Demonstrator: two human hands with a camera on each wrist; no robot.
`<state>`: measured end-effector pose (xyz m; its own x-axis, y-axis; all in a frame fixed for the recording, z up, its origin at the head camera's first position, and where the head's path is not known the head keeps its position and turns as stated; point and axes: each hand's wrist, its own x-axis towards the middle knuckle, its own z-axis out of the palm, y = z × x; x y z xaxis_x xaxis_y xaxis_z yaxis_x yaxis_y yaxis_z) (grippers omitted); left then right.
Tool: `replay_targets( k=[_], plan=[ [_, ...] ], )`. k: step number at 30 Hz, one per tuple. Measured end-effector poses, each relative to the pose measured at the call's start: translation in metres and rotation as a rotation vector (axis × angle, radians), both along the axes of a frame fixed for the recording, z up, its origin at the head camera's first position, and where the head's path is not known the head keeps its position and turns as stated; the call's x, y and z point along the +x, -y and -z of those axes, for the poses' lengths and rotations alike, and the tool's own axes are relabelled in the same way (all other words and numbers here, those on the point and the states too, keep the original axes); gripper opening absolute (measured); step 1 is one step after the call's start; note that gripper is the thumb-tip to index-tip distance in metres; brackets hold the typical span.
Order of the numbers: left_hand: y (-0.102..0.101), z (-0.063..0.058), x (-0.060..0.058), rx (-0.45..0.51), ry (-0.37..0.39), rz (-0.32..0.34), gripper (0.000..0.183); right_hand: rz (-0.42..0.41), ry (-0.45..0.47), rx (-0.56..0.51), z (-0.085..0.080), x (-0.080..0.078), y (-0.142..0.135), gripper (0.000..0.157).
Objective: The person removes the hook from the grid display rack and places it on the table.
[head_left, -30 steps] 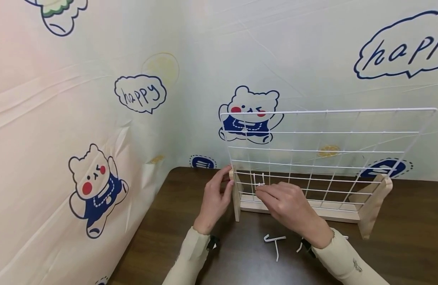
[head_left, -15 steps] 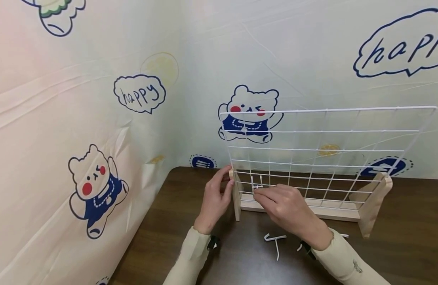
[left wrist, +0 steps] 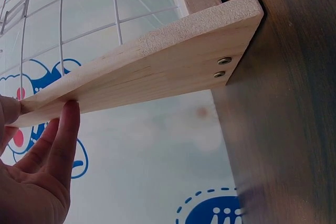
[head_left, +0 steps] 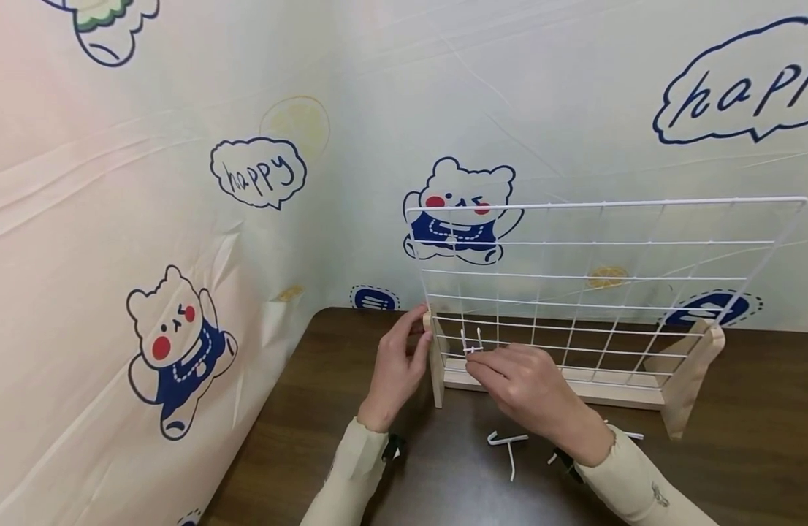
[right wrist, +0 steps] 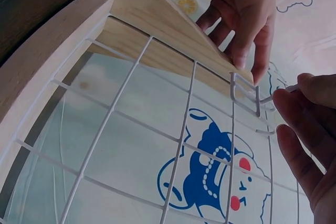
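Note:
A white wire grid rack [head_left: 601,279] stands on the table between wooden end panels. My left hand [head_left: 396,369] holds the upper end of the left wooden panel [left wrist: 152,69], its fingertips against the outer face and its thumb at the edge. Between thumb and fingers, my right hand [head_left: 525,376] pinches the stem of a white wire hook [head_left: 473,350]. The hook's bent prongs [right wrist: 245,95] overlap the grid wires near that left panel in the right wrist view.
A second white hook [head_left: 509,441] lies on the dark wooden table [head_left: 443,467] in front of the rack. Another white piece [head_left: 634,436] shows beside the right sleeve, partly hidden. Printed cloth [head_left: 351,183] hangs behind and at the left.
My right hand has moved the hook slightly down and to the left along the grid. The left hand stays in place on the panel.

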<state>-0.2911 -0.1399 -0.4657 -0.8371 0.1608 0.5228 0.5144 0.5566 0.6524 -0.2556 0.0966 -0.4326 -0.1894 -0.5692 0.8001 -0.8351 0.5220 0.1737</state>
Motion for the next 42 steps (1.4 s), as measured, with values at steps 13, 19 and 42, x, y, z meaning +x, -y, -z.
replay_targets(
  k=[13, 19, 42],
  plan=[
    [0.000, 0.001, -0.002, -0.021, -0.054, -0.004, 0.044, -0.032, -0.011, 0.015, 0.005, 0.003, 0.008, 0.041],
    [0.000, 0.002, -0.002, -0.022, -0.062, 0.001, 0.044, -0.039, -0.014, 0.026, 0.008, 0.004, 0.010, 0.040],
    [-0.001, 0.002, -0.002, -0.018, -0.062, 0.000, 0.043, -0.058, -0.026, 0.068, 0.017, 0.008, 0.019, 0.046]
  ],
)
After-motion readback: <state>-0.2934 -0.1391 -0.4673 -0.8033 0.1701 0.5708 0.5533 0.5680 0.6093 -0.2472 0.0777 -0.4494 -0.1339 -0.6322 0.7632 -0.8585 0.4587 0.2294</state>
